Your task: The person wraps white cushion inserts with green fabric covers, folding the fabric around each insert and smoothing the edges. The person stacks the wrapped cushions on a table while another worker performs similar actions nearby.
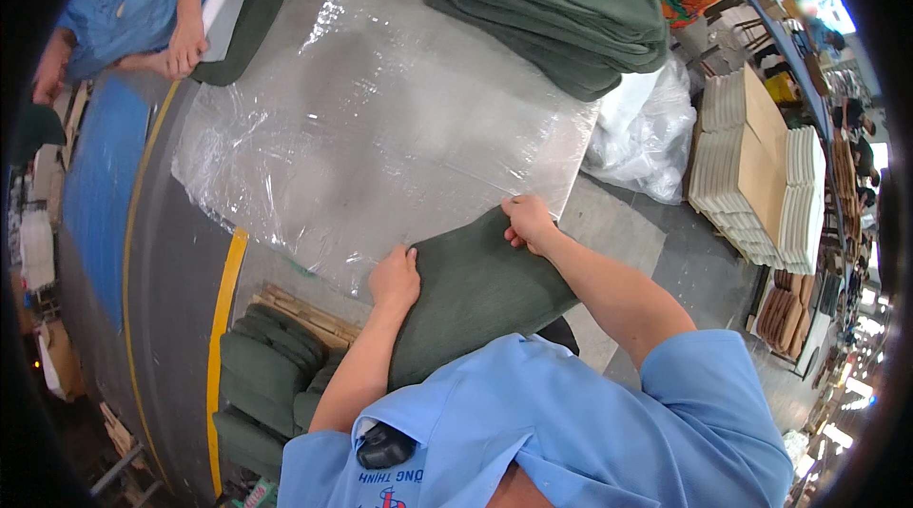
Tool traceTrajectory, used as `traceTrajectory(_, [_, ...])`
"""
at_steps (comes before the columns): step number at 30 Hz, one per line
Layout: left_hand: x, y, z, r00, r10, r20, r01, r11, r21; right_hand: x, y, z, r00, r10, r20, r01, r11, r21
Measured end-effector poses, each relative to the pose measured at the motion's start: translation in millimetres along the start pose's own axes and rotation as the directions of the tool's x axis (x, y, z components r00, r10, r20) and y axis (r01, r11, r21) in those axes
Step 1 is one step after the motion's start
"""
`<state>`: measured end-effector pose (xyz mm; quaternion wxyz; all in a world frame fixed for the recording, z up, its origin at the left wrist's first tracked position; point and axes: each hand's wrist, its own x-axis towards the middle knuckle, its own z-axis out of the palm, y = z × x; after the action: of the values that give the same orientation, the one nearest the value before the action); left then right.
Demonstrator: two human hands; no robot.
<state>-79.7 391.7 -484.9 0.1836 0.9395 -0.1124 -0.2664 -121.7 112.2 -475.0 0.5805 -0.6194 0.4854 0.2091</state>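
A dark green fabric cushion cover (471, 294) hangs in front of my body, its far edge at the near side of a plastic-wrapped table (380, 127). My left hand (395, 280) is closed on the cover's left edge, thumb on top. Farther right, my right hand (528, 223) pinches its upper right corner. The cover's lower part goes out of sight against my blue shirt. Whether anything is inside it, I cannot tell.
Green cushions (561, 13) are stacked on the table's far side. More green cushions (271, 365) lie on a pallet at lower left. At upper left, a co-worker's hand (187, 47) holds a white pad. Stacked boards (756, 175) stand right, beside clear plastic sheeting (647, 142).
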Motion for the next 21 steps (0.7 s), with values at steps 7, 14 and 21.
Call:
traceTrajectory(7, [-53,-74,-35,0.958,0.129,-0.257,-0.209,0.925,-0.316,-43,-15,-94,0.937,-0.287,0.199,0.332,0.909,-0.252])
traceTrajectory(14, [-167,-125,-59,0.891,-0.194,0.41,0.438,0.605,-0.665,-107,36,-154,0.942,-0.108,0.319,0.22,0.915,-0.338])
traceTrajectory(21, [-134,-118,-17,0.861,-0.25,0.443,0.508,0.478,-0.717,-72,36,-128,0.955,0.005,0.298,0.065,0.972,-0.225])
